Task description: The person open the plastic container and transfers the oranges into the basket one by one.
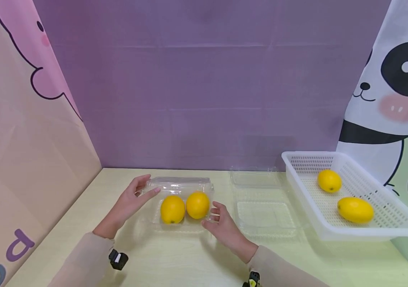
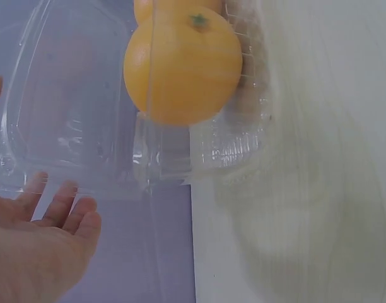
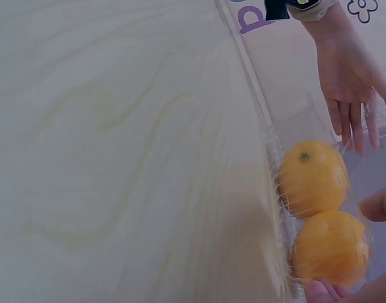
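A clear plastic clamshell box (image 1: pixel 180 230) stands on the table with its lid (image 1: pixel 180 184) raised at the back. Two oranges (image 1: pixel 173 209) sit side by side in its base. At the lid's left end is my left hand (image 1: pixel 126 203), its fingers spread near the corner and its thumb pointing inward; the left wrist view shows the fingertips (image 2: pixel 67 189) along the lid's edge. My right hand (image 1: pixel 227 233) is by the right end of the box, fingers loosely bent beside the nearer orange (image 1: pixel 198 205). Whether those fingers touch the box, I cannot tell.
Right of the box lies another clear plastic clamshell (image 1: pixel 265 215), with its lid laid back. A white perforated basket (image 1: pixel 308 199) stands at the far right, holding two yellow fruits (image 1: pixel 355 210). A purple backdrop (image 1: pixel 189 99) rises behind the table.
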Action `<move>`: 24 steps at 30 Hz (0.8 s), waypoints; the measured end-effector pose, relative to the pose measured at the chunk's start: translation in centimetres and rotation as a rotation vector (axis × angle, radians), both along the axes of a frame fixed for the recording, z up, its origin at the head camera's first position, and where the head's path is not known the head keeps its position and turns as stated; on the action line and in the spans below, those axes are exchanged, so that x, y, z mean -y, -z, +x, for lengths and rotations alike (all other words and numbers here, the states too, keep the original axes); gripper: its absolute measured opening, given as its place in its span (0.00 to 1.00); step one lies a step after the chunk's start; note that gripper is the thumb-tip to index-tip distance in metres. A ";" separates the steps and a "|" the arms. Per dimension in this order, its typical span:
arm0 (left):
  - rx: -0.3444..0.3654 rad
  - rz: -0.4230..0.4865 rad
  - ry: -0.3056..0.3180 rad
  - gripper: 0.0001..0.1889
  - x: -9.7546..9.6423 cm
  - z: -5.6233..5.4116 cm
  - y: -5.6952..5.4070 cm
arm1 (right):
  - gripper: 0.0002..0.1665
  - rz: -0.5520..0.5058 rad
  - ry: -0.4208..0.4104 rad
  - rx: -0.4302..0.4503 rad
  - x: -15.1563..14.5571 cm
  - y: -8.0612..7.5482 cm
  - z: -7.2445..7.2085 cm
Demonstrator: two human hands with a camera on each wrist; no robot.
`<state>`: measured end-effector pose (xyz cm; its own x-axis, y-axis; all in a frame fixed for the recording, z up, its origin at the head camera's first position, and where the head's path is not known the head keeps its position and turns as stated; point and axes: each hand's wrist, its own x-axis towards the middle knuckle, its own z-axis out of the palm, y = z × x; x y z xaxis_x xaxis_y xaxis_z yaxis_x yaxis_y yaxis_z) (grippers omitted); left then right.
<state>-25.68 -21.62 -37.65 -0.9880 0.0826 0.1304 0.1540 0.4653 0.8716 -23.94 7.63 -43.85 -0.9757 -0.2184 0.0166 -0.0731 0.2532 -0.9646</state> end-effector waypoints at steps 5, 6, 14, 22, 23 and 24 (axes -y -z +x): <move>0.015 0.005 -0.005 0.43 -0.3 -0.3 0.1 | 0.46 -0.001 -0.011 0.005 -0.1 -0.1 0.2; 0.022 0.002 -0.003 0.43 -0.4 -0.4 0.2 | 0.46 -0.003 -0.015 0.005 -0.1 -0.1 0.2; 0.011 0.019 0.026 0.42 -0.3 -0.4 0.4 | 0.46 0.004 -0.016 0.010 -0.1 0.0 0.2; -0.030 0.028 0.071 0.41 0.0 -0.6 -0.3 | 0.46 0.007 -0.011 0.008 -0.1 0.2 0.0; -0.037 0.027 0.071 0.42 0.0 -0.6 -0.4 | 0.46 0.004 -0.011 0.004 -0.1 0.2 0.0; -0.044 0.022 0.069 0.42 0.0 -0.8 -0.4 | 0.46 0.003 -0.009 0.000 -0.1 0.2 0.0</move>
<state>-26.47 -21.66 -37.22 -0.9732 0.1473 0.1763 0.2238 0.4330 0.8732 -23.95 7.78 -44.09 -0.9737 -0.2273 0.0158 -0.0753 0.2554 -0.9639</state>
